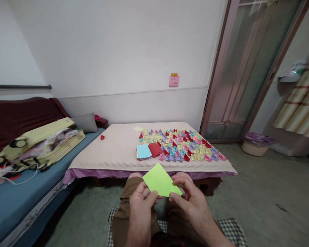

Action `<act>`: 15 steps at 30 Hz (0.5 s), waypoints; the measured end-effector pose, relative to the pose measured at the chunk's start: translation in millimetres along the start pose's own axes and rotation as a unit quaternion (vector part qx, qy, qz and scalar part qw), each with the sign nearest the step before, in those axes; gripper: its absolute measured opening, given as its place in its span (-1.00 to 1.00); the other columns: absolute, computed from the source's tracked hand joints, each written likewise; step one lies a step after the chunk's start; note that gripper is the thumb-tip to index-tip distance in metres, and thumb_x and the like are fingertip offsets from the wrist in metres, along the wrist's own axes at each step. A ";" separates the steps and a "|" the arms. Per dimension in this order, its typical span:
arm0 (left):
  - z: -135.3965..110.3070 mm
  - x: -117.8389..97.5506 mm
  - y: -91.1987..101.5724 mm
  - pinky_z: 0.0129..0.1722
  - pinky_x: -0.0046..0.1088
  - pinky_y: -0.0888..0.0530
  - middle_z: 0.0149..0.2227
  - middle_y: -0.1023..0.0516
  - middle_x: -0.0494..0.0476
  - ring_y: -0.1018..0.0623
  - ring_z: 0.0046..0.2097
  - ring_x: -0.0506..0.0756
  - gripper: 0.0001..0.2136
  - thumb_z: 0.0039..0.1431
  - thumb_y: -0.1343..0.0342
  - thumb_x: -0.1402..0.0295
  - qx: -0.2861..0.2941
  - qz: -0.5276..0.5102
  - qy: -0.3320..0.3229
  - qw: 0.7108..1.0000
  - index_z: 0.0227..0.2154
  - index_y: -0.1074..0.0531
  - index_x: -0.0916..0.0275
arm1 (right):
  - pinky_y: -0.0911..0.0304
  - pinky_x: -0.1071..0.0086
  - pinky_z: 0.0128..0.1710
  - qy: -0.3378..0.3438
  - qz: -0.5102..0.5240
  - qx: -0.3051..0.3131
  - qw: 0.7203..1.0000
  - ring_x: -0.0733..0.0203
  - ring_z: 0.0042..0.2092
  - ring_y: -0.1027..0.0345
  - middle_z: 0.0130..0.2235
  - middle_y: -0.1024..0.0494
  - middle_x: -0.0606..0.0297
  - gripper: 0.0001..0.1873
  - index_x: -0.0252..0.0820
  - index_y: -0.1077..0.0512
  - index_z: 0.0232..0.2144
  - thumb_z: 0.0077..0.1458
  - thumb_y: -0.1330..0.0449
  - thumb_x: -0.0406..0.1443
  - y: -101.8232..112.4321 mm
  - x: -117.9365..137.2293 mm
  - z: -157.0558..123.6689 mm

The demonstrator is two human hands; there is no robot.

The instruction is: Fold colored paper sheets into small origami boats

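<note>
I watched the left hand (142, 202) and right hand (193, 199) pinch a lime-green paper sheet (159, 179), thumbs (151, 197) over its near edge.

A bright lime-green, angular sheet of paper (160, 179) is held up at the lower centre of the frame, its broad face to the camera. One corner points toward the top of the frame, another left. Its lower edge lies in the left hand's (142, 202) grip, its lower-right corner in the right hand's (193, 198). The visible face is plain.
</note>
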State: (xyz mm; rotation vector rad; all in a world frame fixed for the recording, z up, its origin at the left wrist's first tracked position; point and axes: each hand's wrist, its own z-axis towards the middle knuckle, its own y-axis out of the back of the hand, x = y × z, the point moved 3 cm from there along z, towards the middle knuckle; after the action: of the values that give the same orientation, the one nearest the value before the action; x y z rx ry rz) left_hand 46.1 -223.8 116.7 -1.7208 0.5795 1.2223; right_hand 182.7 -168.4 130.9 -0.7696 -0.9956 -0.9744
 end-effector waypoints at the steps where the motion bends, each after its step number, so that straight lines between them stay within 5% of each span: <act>1: -0.2 -0.5 0.0 -0.60 -0.65 -0.29 -0.54 -0.58 0.09 -0.44 -0.59 -0.07 -0.70 -0.16 -0.30 0.44 -0.001 0.005 -0.004 1.000 -0.28 -0.49 0.37 | -0.42 0.37 -0.47 -0.006 0.008 0.001 1.000 0.21 -0.38 -0.38 -0.22 -0.42 0.23 -0.79 -0.14 -0.36 -0.37 -0.09 -0.30 -0.28 -0.2 -0.9 -0.7; 5: -4.8 -6.9 -2.6 -0.68 -0.68 -0.19 -0.61 -0.49 -0.02 -0.34 -0.67 -0.13 -0.70 -0.08 -0.27 0.40 -0.001 -0.003 -0.021 1.000 -0.23 -0.46 0.36 | -0.41 0.39 -0.52 -0.038 0.003 0.005 0.999 0.28 -0.49 -0.37 -0.31 -0.46 0.30 -0.72 -0.14 -0.36 -0.29 -0.10 -0.31 -0.30 -0.4 -4.6 -4.1; 15: -1.7 -14.4 3.0 -0.47 -0.55 -0.44 -0.32 -0.62 0.23 -0.59 -0.37 0.07 -0.64 -0.06 -0.26 0.38 -0.010 -0.002 -0.010 1.000 -0.15 -0.42 0.36 | -0.42 0.29 -0.37 -0.072 0.025 0.058 0.995 0.13 -0.30 -0.46 -0.20 -0.51 0.21 -0.38 -0.09 -0.22 0.04 -0.11 -0.28 -0.35 -3.7 -12.9 -0.9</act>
State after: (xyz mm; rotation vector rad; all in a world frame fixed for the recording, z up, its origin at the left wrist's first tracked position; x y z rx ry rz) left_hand 38.8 -228.5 128.7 -1.7243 0.5530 1.2458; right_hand 176.8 -166.7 118.9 -0.7722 -1.1434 -0.8198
